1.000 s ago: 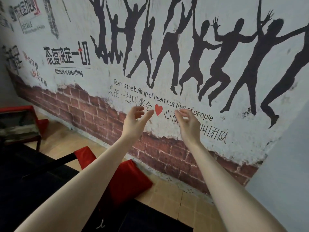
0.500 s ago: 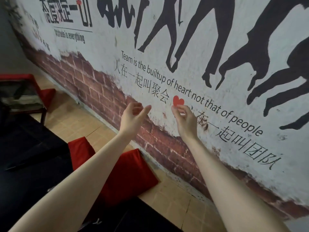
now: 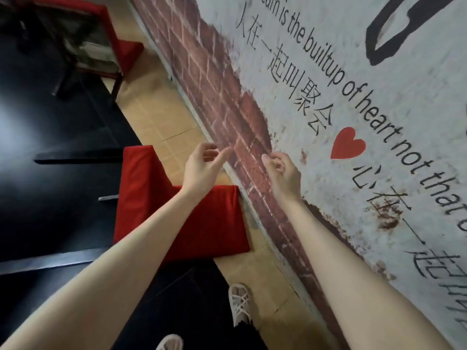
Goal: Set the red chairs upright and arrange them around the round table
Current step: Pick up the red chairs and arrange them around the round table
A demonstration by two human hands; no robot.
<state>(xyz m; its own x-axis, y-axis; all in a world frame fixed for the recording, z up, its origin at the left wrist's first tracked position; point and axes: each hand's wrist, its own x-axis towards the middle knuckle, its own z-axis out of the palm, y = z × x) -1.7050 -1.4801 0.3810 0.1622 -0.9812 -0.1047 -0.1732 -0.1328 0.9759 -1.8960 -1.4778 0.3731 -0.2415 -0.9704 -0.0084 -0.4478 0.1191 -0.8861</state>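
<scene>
A red chair [image 3: 156, 198] lies tipped over on the floor against the base of the wall, its red cushioned parts showing and its black legs [image 3: 75, 157] sticking out to the left. My left hand [image 3: 202, 168] hovers above it, fingers loosely curled and apart, holding nothing. My right hand [image 3: 283, 173] is level with it near the brick-painted wall, fingers half curled, also empty. A second red chair [image 3: 111, 44] stands at the top left; how it sits is unclear. The round table is not in view.
A wall [image 3: 328, 97] with painted brick and printed lettering runs diagonally along the right. Tan floor tiles [image 3: 161, 117] border a dark floor area [image 3: 50, 198] on the left. My feet in white sandals [image 3: 240, 304] stand at the bottom.
The view has tilted down and closer to the floor; the tipped red chair now lies directly under my hands. Both hands have lowered toward it and stay empty.
</scene>
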